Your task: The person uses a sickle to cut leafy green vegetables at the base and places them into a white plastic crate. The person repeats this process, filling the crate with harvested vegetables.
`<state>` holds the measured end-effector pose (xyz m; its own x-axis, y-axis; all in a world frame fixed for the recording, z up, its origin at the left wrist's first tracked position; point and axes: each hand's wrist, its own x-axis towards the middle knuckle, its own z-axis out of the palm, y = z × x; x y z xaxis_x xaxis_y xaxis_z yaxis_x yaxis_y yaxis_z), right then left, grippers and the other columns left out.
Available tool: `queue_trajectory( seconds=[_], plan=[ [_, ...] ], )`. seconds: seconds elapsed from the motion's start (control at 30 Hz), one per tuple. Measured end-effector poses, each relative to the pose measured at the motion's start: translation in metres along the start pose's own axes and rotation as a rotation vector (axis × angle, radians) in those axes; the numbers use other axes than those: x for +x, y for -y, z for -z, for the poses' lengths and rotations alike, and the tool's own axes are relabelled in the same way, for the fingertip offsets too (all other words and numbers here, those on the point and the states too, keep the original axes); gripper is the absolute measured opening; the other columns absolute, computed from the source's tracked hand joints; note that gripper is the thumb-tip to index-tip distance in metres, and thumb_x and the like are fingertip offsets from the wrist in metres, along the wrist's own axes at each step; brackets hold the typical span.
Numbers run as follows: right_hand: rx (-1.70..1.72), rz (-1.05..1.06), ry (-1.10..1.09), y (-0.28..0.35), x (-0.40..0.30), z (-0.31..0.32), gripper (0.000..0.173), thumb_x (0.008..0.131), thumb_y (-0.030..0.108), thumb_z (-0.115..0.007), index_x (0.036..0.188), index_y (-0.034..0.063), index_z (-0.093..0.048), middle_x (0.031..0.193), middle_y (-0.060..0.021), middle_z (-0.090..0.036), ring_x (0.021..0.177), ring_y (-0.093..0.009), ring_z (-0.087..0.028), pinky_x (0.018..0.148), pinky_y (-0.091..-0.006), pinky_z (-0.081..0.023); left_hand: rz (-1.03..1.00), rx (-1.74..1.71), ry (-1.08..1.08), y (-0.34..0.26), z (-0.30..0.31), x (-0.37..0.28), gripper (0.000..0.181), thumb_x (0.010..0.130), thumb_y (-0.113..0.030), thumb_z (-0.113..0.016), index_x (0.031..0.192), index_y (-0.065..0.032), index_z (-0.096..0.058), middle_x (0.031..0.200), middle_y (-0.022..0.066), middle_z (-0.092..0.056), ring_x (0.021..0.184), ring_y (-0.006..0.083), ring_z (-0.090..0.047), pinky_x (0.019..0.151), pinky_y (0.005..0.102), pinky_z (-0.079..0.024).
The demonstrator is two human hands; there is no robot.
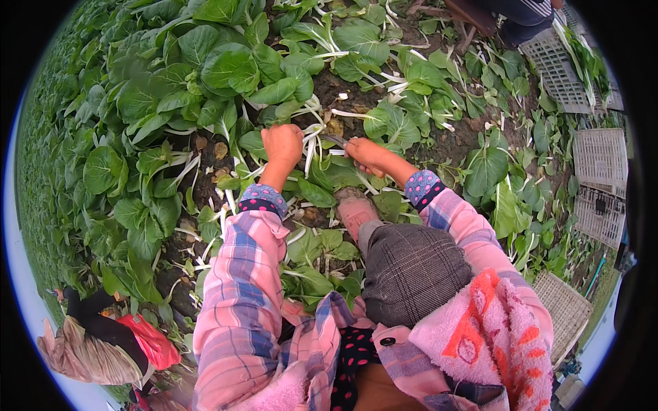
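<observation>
My left hand is closed around the pale stalks of a leafy green plant, whose white stems show between my two hands. My right hand grips a tool with a curved metal blade, probably a sickle or knife; its blade reaches towards those stalks. Part of an orange-brown handle shows under my right fingers. Broad green leaves lie just below my hands, beside my muddy pink shoe.
Dense leafy greens stand on the left. Cut plants lie on the soil at right. Plastic crates line the right edge, one holding greens. A person is at the upper right, another at the lower left beside a red bag.
</observation>
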<state>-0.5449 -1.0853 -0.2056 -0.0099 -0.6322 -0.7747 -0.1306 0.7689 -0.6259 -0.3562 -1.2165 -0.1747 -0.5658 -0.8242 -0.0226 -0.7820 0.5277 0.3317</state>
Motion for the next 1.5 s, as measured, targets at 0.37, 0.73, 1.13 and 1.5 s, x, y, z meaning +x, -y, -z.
queue_trajectory(
  seconds=[0.37,0.73,1.13,1.5],
  plan=[
    [0.794,0.695,-0.054,0.014,-0.128,-0.044,0.043,0.091,0.025,-0.065,0.124,0.0070,-0.046,0.123,-0.0083,-0.055,0.076,-0.008,-0.051,0.052,-0.0192,-0.043,0.579,-1.527,0.193,-0.061,0.040,-0.172,0.018,0.091,-0.014,-0.064,0.094,0.0019,-0.071,0.087,0.0012,-0.068,0.078,0.0069,-0.055,0.077,0.0223,-0.043],
    [0.802,0.434,0.097,0.058,-0.138,-0.038,0.031,0.087,0.006,-0.063,0.114,0.0044,-0.048,0.101,-0.0103,-0.062,0.060,-0.007,-0.050,0.045,-0.0195,-0.041,-0.077,-0.007,0.121,-0.083,0.094,-0.113,0.049,0.065,-0.028,-0.080,0.104,-0.0048,-0.062,0.093,0.0101,-0.063,0.094,0.0292,-0.058,0.104,0.0491,-0.029],
    [-0.022,0.190,-0.307,0.036,0.049,-0.003,0.033,0.097,0.030,-0.047,0.093,-0.0025,-0.048,0.064,-0.0143,-0.056,0.048,-0.024,-0.052,0.047,-0.0410,-0.044,0.074,0.157,0.237,-0.007,0.041,0.087,0.039,0.084,-0.016,-0.059,0.121,-0.0084,-0.053,0.102,0.0206,-0.067,0.096,0.0351,-0.066,0.080,0.0446,-0.053],
    [0.496,-0.061,0.137,0.021,0.025,0.014,0.023,0.096,0.028,-0.044,0.099,0.0055,-0.049,0.073,-0.0038,-0.045,0.050,-0.011,-0.044,0.039,-0.0255,-0.036,-0.123,0.208,0.043,0.025,0.035,0.030,0.007,0.080,-0.011,-0.055,0.083,-0.0113,-0.061,0.071,0.0161,-0.066,0.066,0.0364,-0.066,0.057,0.0474,-0.052]
  ],
)
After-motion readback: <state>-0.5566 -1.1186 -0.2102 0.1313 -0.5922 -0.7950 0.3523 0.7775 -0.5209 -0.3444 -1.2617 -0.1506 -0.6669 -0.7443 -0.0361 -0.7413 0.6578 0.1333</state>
